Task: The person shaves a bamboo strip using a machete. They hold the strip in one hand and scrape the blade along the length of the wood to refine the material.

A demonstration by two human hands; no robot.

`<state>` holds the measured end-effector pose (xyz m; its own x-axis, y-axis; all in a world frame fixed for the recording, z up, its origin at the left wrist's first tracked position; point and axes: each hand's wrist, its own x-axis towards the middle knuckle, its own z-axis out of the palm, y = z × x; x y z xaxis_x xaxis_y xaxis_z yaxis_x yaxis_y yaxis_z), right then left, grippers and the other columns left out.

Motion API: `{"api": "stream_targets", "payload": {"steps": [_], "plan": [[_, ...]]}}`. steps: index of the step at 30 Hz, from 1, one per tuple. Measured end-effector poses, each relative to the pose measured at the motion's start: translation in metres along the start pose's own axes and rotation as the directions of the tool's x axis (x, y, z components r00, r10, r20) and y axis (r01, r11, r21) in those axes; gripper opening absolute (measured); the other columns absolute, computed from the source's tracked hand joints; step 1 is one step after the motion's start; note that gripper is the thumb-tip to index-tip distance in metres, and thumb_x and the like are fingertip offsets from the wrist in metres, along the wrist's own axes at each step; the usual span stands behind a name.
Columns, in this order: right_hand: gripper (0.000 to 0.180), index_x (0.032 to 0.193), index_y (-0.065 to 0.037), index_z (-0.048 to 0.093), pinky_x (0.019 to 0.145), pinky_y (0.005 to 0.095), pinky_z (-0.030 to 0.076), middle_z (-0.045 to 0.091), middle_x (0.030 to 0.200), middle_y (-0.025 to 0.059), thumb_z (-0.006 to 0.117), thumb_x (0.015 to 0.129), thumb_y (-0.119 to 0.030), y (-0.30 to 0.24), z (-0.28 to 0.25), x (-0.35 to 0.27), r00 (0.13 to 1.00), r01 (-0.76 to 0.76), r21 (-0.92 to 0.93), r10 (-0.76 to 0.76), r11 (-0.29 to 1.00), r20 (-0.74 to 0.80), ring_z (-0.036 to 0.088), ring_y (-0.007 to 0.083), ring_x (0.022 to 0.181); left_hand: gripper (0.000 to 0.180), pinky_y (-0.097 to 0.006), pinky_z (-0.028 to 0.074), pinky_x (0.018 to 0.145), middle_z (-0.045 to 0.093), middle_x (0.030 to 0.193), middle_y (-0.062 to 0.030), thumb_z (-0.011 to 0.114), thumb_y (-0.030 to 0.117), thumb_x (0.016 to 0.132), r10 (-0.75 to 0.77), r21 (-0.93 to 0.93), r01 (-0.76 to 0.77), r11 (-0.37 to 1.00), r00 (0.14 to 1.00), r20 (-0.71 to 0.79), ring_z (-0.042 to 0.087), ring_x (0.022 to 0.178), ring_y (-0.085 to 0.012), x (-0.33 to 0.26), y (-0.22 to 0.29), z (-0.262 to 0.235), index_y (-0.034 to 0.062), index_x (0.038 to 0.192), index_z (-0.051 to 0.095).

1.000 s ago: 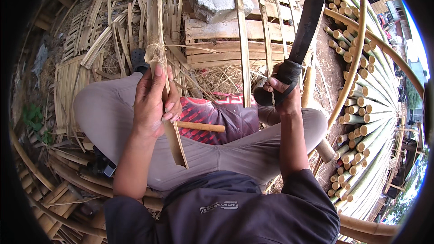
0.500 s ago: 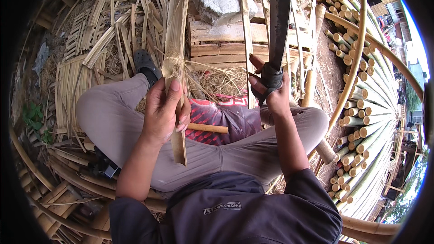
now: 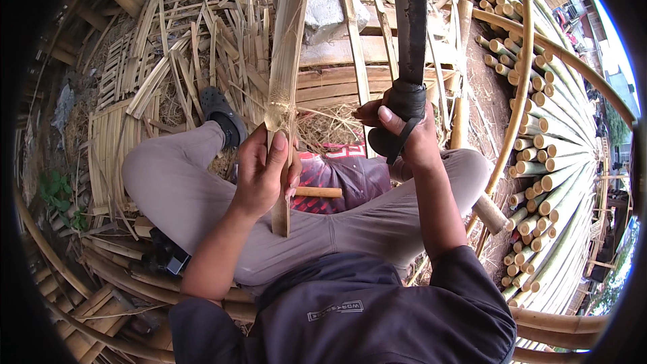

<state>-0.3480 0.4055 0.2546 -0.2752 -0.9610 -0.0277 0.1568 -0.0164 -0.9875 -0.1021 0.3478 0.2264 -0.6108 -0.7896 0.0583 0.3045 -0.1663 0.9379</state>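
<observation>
- The ground [image 3: 495,101] is bare brown earth at right, strewn with straw and split scraps farther in; a pile of bamboo slats [image 3: 209,40] covers the far left.
- Beyond the lap, a pale rough block [image 3: 329,12] rests on wooden boards [image 3: 337,85].
- Cut bamboo poles [image 3: 566,162] are stacked along the right, round ends facing the person.
- A red and dark cloth [image 3: 364,180] lies between the crossed legs, with a short round stick [image 3: 318,192] over it.
- The split bamboo length [image 3: 288,61] is above the left thigh, its long axis running near to far, leaning slightly right; its far end leaves the view.
- The left hand [image 3: 268,170] pinches it just nearer than its node.
- The right hand [image 3: 412,133] grasps the black-wrapped handle of a long dark blade [image 3: 410,27], which points far, roughly alongside the bamboo.
</observation>
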Motion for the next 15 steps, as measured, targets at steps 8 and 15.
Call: {"api": "stream_targets", "payload": {"steps": [8, 15], "plan": [[0.033, 0.099, 0.001, 0.06, 0.057, 0.0231, 0.044, 0.059, 0.074, -0.0001, 0.081, 0.081, -0.016, 0.021, -0.016, 0.008, 0.985, 0.086, -0.42, -0.14, 0.904, -0.099, 0.054, 0.0068, 0.063, 0.032, -0.025, 0.037, 0.038, 0.043, 0.055, -0.0045, 0.039, 0.036, 0.105, 0.157, -0.096, -0.177, 0.979, 0.969, -0.188, 0.037, 0.038, -0.0105, 0.002, 0.019, -0.02, 0.005, 0.107, 0.043], [0.049, 0.104, 0.009, 0.051, 0.072, 0.0524, 0.049, 0.065, 0.082, 0.031, 0.072, 0.084, -0.03, 0.033, -0.001, 0.062, 0.973, 0.094, -0.869, -0.228, 0.485, -0.023, 0.064, 0.0484, 0.079, 0.025, -0.025, 0.038, 0.04, 0.046, 0.057, -0.0062, 0.046, 0.028, 0.103, 0.156, -0.06, -0.169, 0.984, 0.971, -0.182, 0.039, 0.039, -0.0114, -0.003, 0.019, -0.021, 0.0037, 0.109, 0.043]]}}
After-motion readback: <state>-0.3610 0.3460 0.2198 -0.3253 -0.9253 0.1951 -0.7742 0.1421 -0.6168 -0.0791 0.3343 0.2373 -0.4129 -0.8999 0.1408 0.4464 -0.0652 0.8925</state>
